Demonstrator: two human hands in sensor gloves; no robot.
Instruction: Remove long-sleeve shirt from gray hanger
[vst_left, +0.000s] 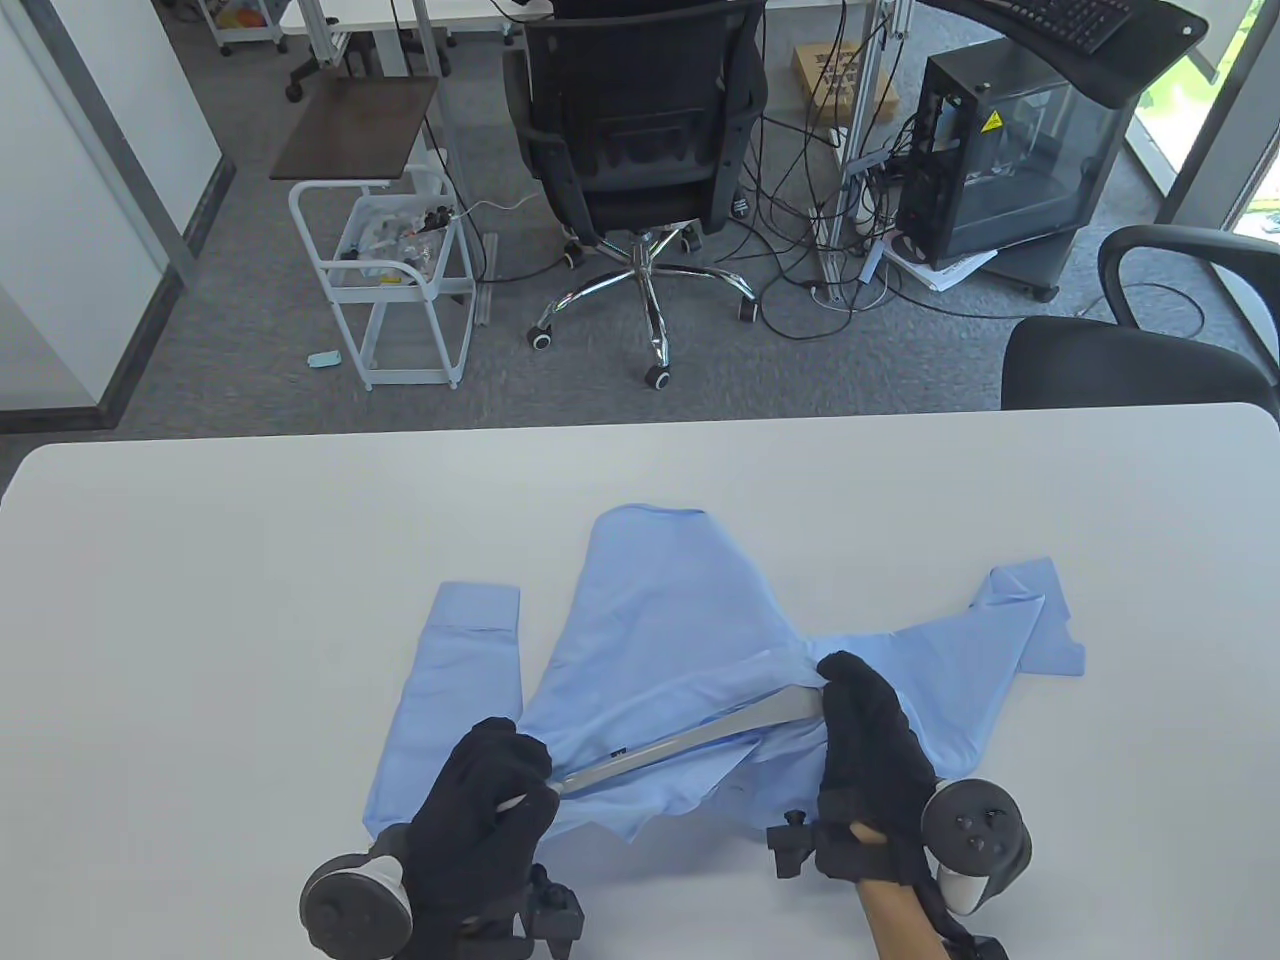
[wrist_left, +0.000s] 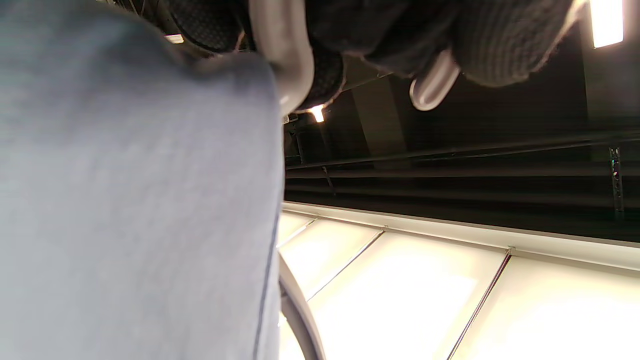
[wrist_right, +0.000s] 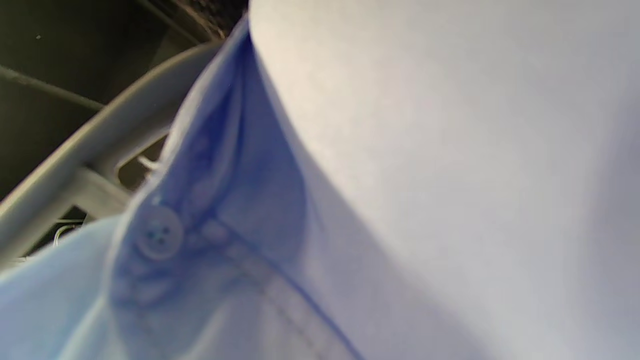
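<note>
A light blue long-sleeve shirt (vst_left: 680, 620) lies spread on the white table (vst_left: 200, 560), sleeves out to both sides. A gray hanger (vst_left: 690, 740) runs slantwise across its near part, partly bared. My left hand (vst_left: 490, 810) grips the hanger's left end; in the left wrist view its fingers (wrist_left: 500, 45) wrap the gray hook (wrist_left: 285, 60) next to the cloth (wrist_left: 130, 200). My right hand (vst_left: 865, 740) rests on the shirt at the hanger's right end. The right wrist view shows the collar with a button (wrist_right: 159, 234) and a gray hanger arm (wrist_right: 100, 140); whether the right fingers hold cloth is hidden.
The table's far edge runs across the middle of the table view. Beyond it stand a black office chair (vst_left: 640, 140), a white cart (vst_left: 400, 280), a computer case (vst_left: 1010, 160) and a second chair (vst_left: 1130, 360) at the right.
</note>
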